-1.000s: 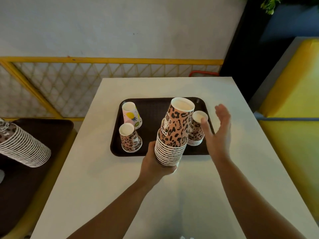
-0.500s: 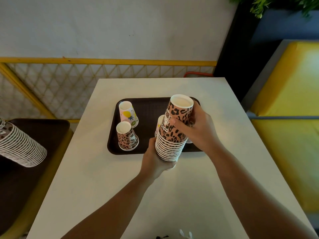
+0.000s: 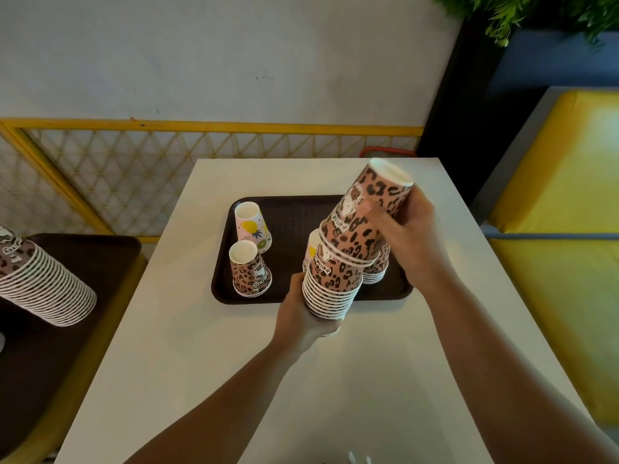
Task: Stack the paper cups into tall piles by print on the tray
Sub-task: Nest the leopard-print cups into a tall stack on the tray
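My left hand (image 3: pixel 306 316) grips the bottom of an upside-down pile of leopard-print cups (image 3: pixel 330 286), held above the near edge of the dark brown tray (image 3: pixel 291 216). My right hand (image 3: pixel 407 239) grips the top leopard cups (image 3: pixel 368 212) of that pile, tilted up and to the right and partly pulled off. On the tray stand a single leopard cup (image 3: pixel 251 269), a pink fruit-print cup (image 3: pixel 253 226), a short leopard pile (image 3: pixel 376 274) behind my right hand, and a pale fruit-print cup (image 3: pixel 313 246) mostly hidden behind the held pile.
The tray lies on a white table (image 3: pixel 234 363). At the left a long leopard-cup pile (image 3: pixel 43 286) lies on another dark tray (image 3: pixel 83 256). A yellow lattice fence (image 3: pixel 167 162) runs behind the table, and a yellow bench (image 3: pixel 566 229) stands to the right.
My right hand closed on the top of the held pile, then lifted the top cups up and to the right, tilting them. My left hand stayed at the pile's bottom.
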Motion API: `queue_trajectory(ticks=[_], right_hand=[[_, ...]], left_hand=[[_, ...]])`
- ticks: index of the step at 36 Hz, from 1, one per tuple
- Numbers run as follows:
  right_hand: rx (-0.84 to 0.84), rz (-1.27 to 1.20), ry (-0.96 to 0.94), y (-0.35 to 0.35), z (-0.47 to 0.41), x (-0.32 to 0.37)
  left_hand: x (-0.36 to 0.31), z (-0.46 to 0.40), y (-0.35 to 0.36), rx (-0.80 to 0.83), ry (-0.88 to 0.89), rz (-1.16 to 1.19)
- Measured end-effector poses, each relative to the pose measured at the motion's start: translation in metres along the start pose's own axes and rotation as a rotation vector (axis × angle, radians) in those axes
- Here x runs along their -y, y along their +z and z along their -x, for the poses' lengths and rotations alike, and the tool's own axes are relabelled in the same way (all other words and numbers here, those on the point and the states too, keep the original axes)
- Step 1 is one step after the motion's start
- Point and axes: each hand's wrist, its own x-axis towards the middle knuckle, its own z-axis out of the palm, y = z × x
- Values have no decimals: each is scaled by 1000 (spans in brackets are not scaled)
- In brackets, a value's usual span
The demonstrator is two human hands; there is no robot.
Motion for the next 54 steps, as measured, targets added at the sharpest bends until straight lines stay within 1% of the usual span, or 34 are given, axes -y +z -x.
queue_trajectory(ticks=[2, 4, 6, 7, 9, 11, 13, 17, 20, 21, 23, 25, 26, 28, 30, 33, 35, 49, 54], right_hand=[[-48, -171, 6, -9, -7, 5], [-133, -330, 4, -20, -15, 10], [-236, -410, 23, -30, -25, 7], [-291, -388, 27, -33, -30, 3], [-368, -241, 11, -35, -38, -9], [-388, -62, 12, -31, -42, -27], [-370, 52, 40, -28, -43, -50], [-277, 221, 108, -20, -39, -87], [-191, 281, 138, -14, -33, -100], [-172, 307, 131, -13, -31, -99], [-196, 338, 81, -10, -27, -94], [-247, 318, 1, -7, -21, -80], [-240, 289, -42, -4, -17, -73], [-136, 223, -91, 2, -9, -58], [8, 230, -96, 7, -2, -46], [166, 218, -20, 14, 6, -34], [205, 215, 22, 18, 10, -30], [40, 178, 21, 11, 9, -30], [-18, 55, 101, 3, 3, -23]], left_hand=[[2, 0, 0, 0, -12, 2], [3, 0, -1, 0, -20, 5], [4, 0, -1, 0, -23, 6], [5, 0, -1, -2, -26, 5], [7, 0, -1, -4, -29, 6], [8, -1, -1, -4, -35, 10], [8, -4, 0, -3, -43, 13], [7, -6, 0, 3, -58, 11], [5, -8, 1, 4, -67, 12], [5, -8, 1, 4, -68, 13], [4, -9, 1, 6, -71, 18], [3, -9, 1, 7, -71, 20], [2, -8, 1, 5, -66, 19], [2, -8, 1, 4, -45, 10], [1, -8, 1, 7, -33, -3], [0, -9, 3, 6, -30, 11], [-1, -9, 3, 5, -27, 14], [-2, -7, 6, 18, -18, -31], [-4, -8, 10, 28, -29, -24]])
